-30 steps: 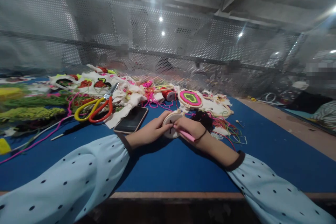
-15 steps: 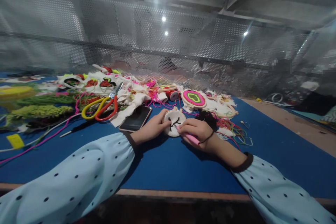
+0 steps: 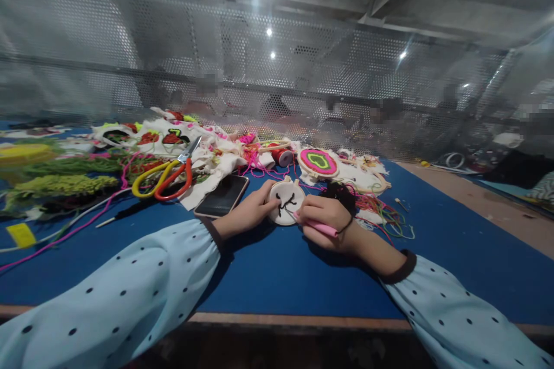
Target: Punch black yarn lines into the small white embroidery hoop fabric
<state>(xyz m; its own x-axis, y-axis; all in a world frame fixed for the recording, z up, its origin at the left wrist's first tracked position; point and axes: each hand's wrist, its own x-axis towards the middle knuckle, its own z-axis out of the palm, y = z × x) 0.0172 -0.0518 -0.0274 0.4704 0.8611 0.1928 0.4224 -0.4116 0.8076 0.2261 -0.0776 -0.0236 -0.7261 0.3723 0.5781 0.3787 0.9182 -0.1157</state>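
Observation:
My left hand (image 3: 255, 206) grips the left rim of a small round embroidery hoop (image 3: 286, 214), thumb on its white cloth. Black yarn stitches (image 3: 285, 202) branch across that cloth. In my right hand (image 3: 325, 219) is a pink-handled punch needle (image 3: 322, 228), its tip end close to the hoop's right side. A strand of black yarn runs from the handle's back end past my wrist. Behind that hand sits a bundle of black yarn (image 3: 340, 193). A dark phone (image 3: 222, 196) lies just beyond my left wrist.
Scissors with yellow and orange handles (image 3: 175, 179) rest left of the phone. Green yarn (image 3: 64, 184) and stitched white cloths (image 3: 208, 147) are heaped behind. A finished pink and green hoop (image 3: 319, 162) and loose threads (image 3: 385, 213) lie at right. A perforated screen (image 3: 259, 81) stands at the back.
My right hand has shifted slightly right, and the punch needle now lies flatter, its tip end nearer the hoop's edge. My left hand keeps its hold on the hoop.

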